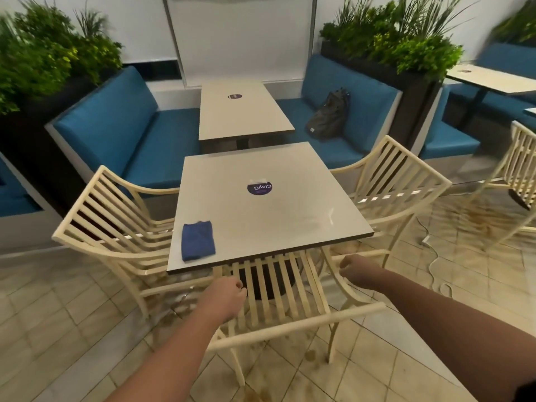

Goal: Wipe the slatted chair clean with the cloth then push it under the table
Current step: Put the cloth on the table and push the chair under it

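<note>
**Both hands on the chair at the table's near edge**

The slatted chair stands at 6 o'clock from the table. The front of its seat is tucked under the table's near edge, and its top rail is closest to the camera.

The left hand is curled into a fist at the chair's left arm, at about 9 o'clock on the seat. The right hand is curled the same way at the right arm, at about 3 o'clock. Each seems wrapped round its rail, though the fingers themselves are hidden.

The blue cloth lies folded on the tabletop, apart from both hands, near the corner at 7 o'clock. A round purple sticker sits near the table's middle.

Two matching chairs flank the table, one at 9 o'clock and one at 3 o'clock. A dark bag rests on the blue bench at 1 o'clock.
</note>
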`<control>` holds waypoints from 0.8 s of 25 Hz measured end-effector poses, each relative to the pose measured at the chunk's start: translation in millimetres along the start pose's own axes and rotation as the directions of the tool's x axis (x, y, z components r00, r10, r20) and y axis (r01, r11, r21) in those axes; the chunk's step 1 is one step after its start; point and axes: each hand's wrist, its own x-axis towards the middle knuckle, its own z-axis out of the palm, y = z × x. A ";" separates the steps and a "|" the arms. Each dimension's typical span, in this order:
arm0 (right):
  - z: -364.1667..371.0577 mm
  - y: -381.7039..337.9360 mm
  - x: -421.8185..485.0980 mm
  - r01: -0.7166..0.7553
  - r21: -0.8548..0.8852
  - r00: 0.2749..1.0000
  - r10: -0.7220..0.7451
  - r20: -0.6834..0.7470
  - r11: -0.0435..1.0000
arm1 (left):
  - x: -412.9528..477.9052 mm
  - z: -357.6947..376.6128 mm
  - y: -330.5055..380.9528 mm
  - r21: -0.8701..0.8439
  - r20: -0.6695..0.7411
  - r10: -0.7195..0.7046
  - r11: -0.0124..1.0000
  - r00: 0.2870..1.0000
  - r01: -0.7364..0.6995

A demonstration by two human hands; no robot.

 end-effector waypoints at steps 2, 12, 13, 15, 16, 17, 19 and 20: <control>-14.1 32.3 13.6 -0.009 0.019 1.000 0.009 0.000 1.000 | 8.3 12.6 32.8 0.001 0.005 0.010 1.000 1.000 -0.010; -123.8 226.7 113.1 0.016 0.024 0.998 -0.018 0.065 1.000 | 86.9 105.4 255.5 -0.009 0.022 -0.028 1.000 0.999 0.028; -134.7 238.8 123.4 0.021 0.020 0.997 -0.023 0.070 1.000 | 94.4 110.6 277.0 -0.017 0.023 -0.020 1.000 1.000 0.020; -156.0 254.0 144.8 0.025 0.010 0.997 -0.026 0.074 1.000 | 110.2 116.0 312.0 -0.025 0.020 -0.003 1.000 1.000 0.003; -164.9 258.6 156.0 0.029 -0.008 0.996 -0.028 0.081 1.000 | 119.1 117.7 325.2 -0.021 0.020 -0.002 1.000 1.000 0.002; -171.8 261.0 166.1 0.030 -0.024 0.996 -0.027 0.086 0.999 | 127.9 119.6 334.4 -0.016 0.021 -0.004 1.000 1.000 0.005; -182.3 263.1 190.4 0.022 -0.044 0.995 -0.017 0.100 0.999 | 150.6 121.8 345.1 -0.031 0.004 -0.001 1.000 1.000 0.001; -186.2 264.4 204.4 0.014 -0.054 0.994 -0.008 0.109 0.998 | 165.1 121.8 349.1 -0.039 -0.007 0.002 0.999 1.000 -0.002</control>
